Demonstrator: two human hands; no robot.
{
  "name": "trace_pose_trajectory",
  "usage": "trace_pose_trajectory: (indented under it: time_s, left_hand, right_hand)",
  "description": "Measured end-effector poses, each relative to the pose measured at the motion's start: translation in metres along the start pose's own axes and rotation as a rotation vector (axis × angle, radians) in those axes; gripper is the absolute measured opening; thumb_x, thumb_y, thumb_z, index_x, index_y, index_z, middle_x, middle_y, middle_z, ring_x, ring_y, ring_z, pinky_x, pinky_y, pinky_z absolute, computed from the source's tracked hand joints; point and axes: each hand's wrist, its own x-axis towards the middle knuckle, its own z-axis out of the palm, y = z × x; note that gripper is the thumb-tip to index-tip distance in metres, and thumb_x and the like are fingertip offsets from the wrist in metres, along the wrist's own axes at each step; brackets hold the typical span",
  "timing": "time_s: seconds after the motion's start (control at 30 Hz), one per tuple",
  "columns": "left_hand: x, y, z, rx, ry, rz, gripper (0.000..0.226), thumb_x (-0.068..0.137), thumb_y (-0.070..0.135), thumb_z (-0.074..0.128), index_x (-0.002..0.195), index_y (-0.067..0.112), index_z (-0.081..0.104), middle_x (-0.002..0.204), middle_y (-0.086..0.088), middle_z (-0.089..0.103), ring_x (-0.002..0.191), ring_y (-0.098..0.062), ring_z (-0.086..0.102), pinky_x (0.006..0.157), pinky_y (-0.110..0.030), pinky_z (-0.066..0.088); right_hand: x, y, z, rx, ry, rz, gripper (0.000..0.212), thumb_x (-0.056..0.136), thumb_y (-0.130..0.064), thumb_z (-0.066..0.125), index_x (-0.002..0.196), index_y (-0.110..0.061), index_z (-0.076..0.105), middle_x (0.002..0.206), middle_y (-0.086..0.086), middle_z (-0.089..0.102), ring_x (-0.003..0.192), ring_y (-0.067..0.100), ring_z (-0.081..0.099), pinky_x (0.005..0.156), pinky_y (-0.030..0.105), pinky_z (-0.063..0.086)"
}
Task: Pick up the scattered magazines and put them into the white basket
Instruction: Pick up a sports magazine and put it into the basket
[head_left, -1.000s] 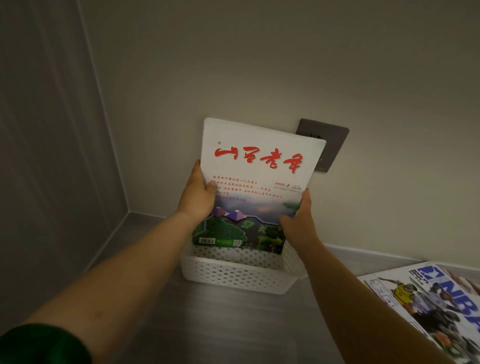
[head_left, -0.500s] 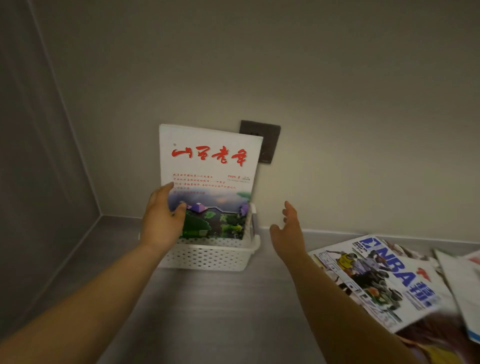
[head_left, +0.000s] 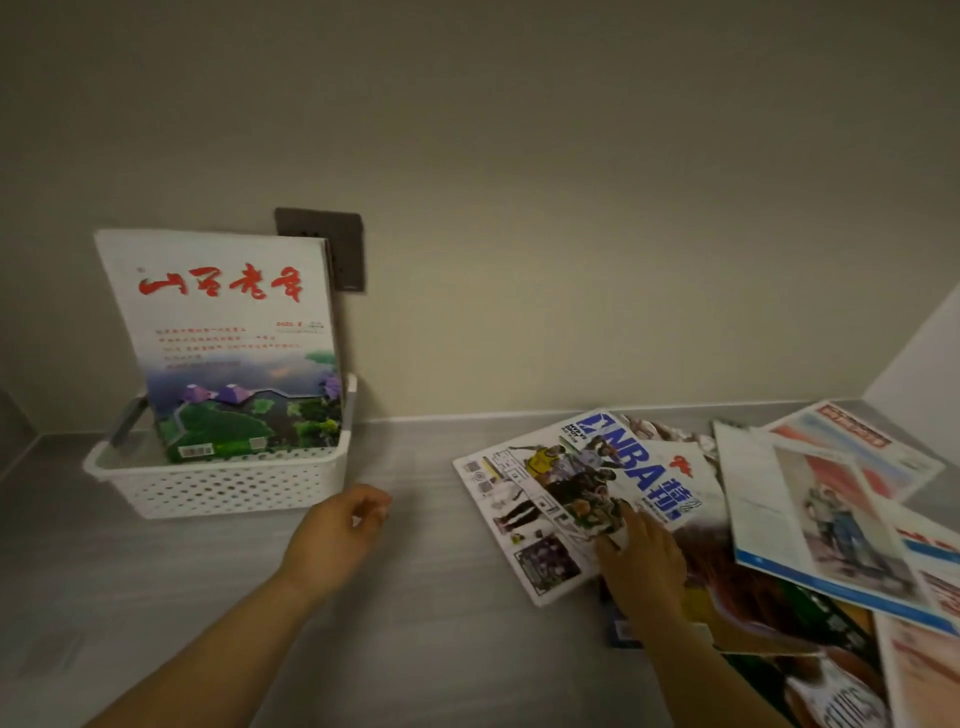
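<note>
One magazine in the white basket (head_left: 223, 486), the right hand (head_left: 641, 564) on the next one.

The red-title magazine (head_left: 228, 332) stands upright in the basket at the left of the desk (head_left: 415, 649) and leans on the wall, partly covering a wall socket (head_left: 337, 244). The right hand lies with its fingers stretched on the NBA magazine (head_left: 530, 499), its grip apart. That magazine lies on top of the other magazines (head_left: 831, 519). The left hand (head_left: 332, 540) hovers beside the basket, fingers loosely curled, its grip holding nothing.

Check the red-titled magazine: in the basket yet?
In. The magazine stands upright inside the white basket, bottom edge below the rim.
</note>
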Motion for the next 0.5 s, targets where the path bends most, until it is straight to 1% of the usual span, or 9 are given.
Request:
trace_pose_trajectory:
  time_s: [0.07, 0.13, 0.2, 0.27, 0.3, 0.33, 0.4, 0.47, 0.5]
  left_hand:
    - [0.007, 0.007, 0.027, 0.033, -0.054, -0.017, 0.017, 0.086, 0.008, 0.052, 0.099, 0.010, 0.063, 0.107, -0.010, 0.065, 0.085, -0.012, 0.052, 0.076, -0.015, 0.033]
    - [0.015, 0.014, 0.051, 0.094, -0.088, -0.023, 0.021, 0.086, 0.009, 0.051, 0.104, 0.010, 0.062, 0.114, -0.010, 0.063, 0.091, -0.015, 0.054, 0.079, -0.016, 0.034]
    - [0.028, 0.021, 0.072, 0.144, -0.127, -0.019, 0.025, 0.086, 0.008, 0.050, 0.108, 0.005, 0.060, 0.120, -0.013, 0.059, 0.105, -0.024, 0.055, 0.088, -0.020, 0.036]
    - [0.045, 0.025, 0.092, 0.238, -0.204, 0.037, 0.024, 0.084, 0.006, 0.049, 0.104, -0.002, 0.061, 0.119, -0.018, 0.058, 0.112, -0.031, 0.053, 0.095, -0.025, 0.036]
    - [0.055, 0.026, 0.101, 0.278, -0.241, 0.061, 0.026, 0.084, 0.009, 0.050, 0.106, -0.001, 0.060, 0.121, -0.019, 0.057, 0.114, -0.033, 0.051, 0.098, -0.030, 0.038]
    - [0.066, 0.027, 0.109, 0.323, -0.253, 0.065, 0.032, 0.085, 0.016, 0.051, 0.113, 0.002, 0.057, 0.127, -0.019, 0.053, 0.118, -0.033, 0.048, 0.101, -0.035, 0.038]
    - [0.084, 0.031, 0.123, 0.399, -0.204, 0.005, 0.049, 0.087, 0.029, 0.050, 0.131, 0.011, 0.041, 0.142, -0.017, 0.037, 0.131, -0.031, 0.034, 0.109, -0.040, 0.030]
    - [0.100, 0.034, 0.133, 0.394, -0.172, -0.055, 0.061, 0.086, 0.036, 0.051, 0.137, 0.013, 0.027, 0.149, -0.013, 0.026, 0.137, -0.029, 0.024, 0.113, -0.041, 0.023]
    - [0.108, 0.035, 0.138, 0.378, -0.180, -0.075, 0.065, 0.085, 0.038, 0.052, 0.138, 0.013, 0.026, 0.149, -0.013, 0.027, 0.136, -0.029, 0.026, 0.112, -0.043, 0.024]
  right_hand:
    - [0.003, 0.032, -0.001, -0.105, -0.068, -0.006, 0.057, 0.090, -0.044, 0.039, 0.139, -0.023, 0.019, 0.152, 0.004, 0.019, 0.140, 0.025, 0.015, 0.115, 0.043, 0.012]
    - [0.005, 0.054, 0.004, -0.235, -0.101, -0.041, 0.061, 0.089, -0.052, 0.032, 0.141, -0.029, 0.010, 0.155, 0.002, 0.008, 0.142, 0.024, 0.006, 0.116, 0.042, 0.004]
    - [0.005, 0.063, 0.010, -0.283, -0.082, -0.081, 0.063, 0.089, -0.055, 0.027, 0.142, -0.030, 0.005, 0.155, 0.002, 0.004, 0.143, 0.023, 0.001, 0.116, 0.040, -0.001]
    - [0.007, 0.067, 0.015, -0.279, -0.080, -0.103, 0.065, 0.088, -0.056, 0.024, 0.142, -0.028, 0.002, 0.156, 0.004, 0.002, 0.143, 0.024, -0.002, 0.115, 0.041, -0.004]
    - [0.008, 0.068, 0.017, -0.277, -0.079, -0.109, 0.065, 0.088, -0.056, 0.024, 0.142, -0.028, 0.000, 0.156, 0.005, 0.001, 0.143, 0.025, -0.004, 0.115, 0.042, -0.005]
    - [0.009, 0.069, 0.018, -0.278, -0.080, -0.112, 0.066, 0.088, -0.056, 0.023, 0.142, -0.027, -0.001, 0.155, 0.006, 0.001, 0.142, 0.026, -0.005, 0.115, 0.042, -0.006]
    - [0.011, 0.071, 0.021, -0.282, -0.086, -0.111, 0.067, 0.088, -0.056, 0.022, 0.142, -0.027, -0.003, 0.155, 0.008, -0.001, 0.142, 0.027, -0.006, 0.114, 0.043, -0.008]
    - [0.011, 0.072, 0.023, -0.280, -0.085, -0.117, 0.067, 0.088, -0.056, 0.020, 0.142, -0.027, -0.006, 0.155, 0.008, -0.003, 0.142, 0.027, -0.007, 0.113, 0.043, -0.009]
    - [0.012, 0.073, 0.024, -0.274, -0.085, -0.118, 0.066, 0.088, -0.056, 0.020, 0.142, -0.028, -0.006, 0.155, 0.008, -0.004, 0.142, 0.027, -0.008, 0.112, 0.043, -0.010]
